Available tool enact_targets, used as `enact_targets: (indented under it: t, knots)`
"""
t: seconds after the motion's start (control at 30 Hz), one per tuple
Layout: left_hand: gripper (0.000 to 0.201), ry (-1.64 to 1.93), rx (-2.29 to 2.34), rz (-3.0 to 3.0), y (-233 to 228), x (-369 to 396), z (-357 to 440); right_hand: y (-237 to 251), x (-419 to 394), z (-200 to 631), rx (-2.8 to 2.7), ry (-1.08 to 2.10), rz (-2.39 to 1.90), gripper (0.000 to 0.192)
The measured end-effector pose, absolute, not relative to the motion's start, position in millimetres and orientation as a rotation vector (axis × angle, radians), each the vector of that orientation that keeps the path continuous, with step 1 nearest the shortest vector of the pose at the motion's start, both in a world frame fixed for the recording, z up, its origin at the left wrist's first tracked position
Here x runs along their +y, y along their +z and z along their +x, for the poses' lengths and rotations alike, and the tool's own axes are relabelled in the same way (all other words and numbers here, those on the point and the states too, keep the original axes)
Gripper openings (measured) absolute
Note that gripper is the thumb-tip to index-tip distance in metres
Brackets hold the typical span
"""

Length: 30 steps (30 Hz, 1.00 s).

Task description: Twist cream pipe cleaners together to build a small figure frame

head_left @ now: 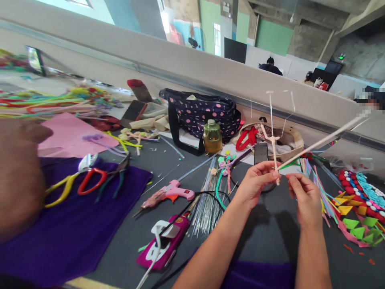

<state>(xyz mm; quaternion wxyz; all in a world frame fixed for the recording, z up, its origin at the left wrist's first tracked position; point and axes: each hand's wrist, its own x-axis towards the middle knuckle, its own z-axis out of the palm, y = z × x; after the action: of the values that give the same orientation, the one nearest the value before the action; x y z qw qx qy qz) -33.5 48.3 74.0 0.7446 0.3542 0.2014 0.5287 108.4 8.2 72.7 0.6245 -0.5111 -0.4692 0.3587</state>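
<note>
My left hand [255, 180] pinches a small branched stem made of cream pipe cleaner and thin wires [273, 140], held upright above the dark table [264, 228]. My right hand [303, 196] grips the lower end of a long cream pipe cleaner [325, 140] that slants up to the right and meets the stem at my fingertips. Both hands are close together, a little above the table.
A pink glue gun [171, 192], a bundle of thin wires [207, 200], a pink phone [165, 241], scissors and pliers [90, 180] on purple cloth, a glass bottle [212, 137], a dotted bag [201, 112], felt shapes [357, 208] at right. A blurred brown shape [18, 180] fills the left edge.
</note>
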Motion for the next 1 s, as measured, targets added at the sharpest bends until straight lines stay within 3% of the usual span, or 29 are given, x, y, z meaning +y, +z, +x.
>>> enact_targets:
  t: [0.4, 1.0]
  knots:
    - [0.030, 1.197, 0.486, 0.590, 78.5, 49.1, -37.8, 80.0, -3.6, 91.3, -1.407, 0.669, -1.249, 0.018]
    - [0.029, 1.284, 0.547, 0.746, 79.4, 46.6, -35.1, 78.0, -1.1, 88.6, -1.350, 0.711, -1.239, 0.016]
